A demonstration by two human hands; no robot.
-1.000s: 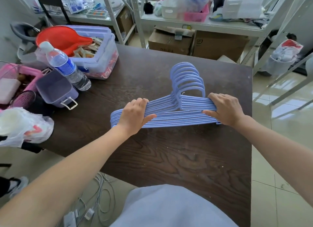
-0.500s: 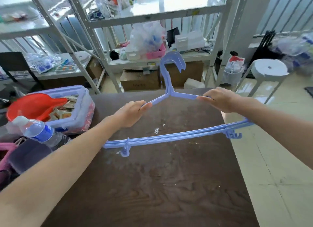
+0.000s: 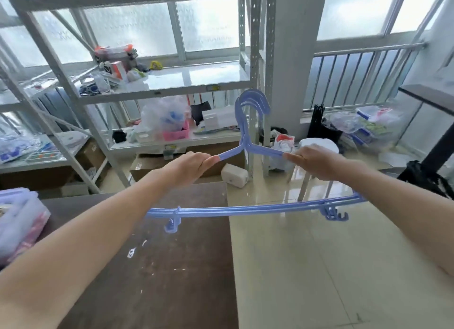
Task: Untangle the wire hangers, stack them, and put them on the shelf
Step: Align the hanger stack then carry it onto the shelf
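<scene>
A stack of blue hangers [image 3: 245, 209] is held upright in the air, hooks at the top, past the far right corner of the dark wooden table [image 3: 172, 267]. My left hand [image 3: 189, 167] grips the left shoulder of the stack. My right hand [image 3: 312, 161] grips the right shoulder. The bottom bars hang level below my wrists. Straight behind the hooks stands a white metal shelf unit [image 3: 196, 83]; its middle shelf has bare room on the right side.
A lidded clear box [image 3: 19, 220] sits on the table's left. Cardboard boxes [image 3: 152, 164] lie under the shelf. A white stool [image 3: 317, 144] and plastic bags [image 3: 282, 144] stand on the tiled floor. A second shelf unit [image 3: 36, 122] is at the left.
The hanger stack was lifted off the table, turned upright, and carried up and to the right toward the shelf. The view has risen with it.
</scene>
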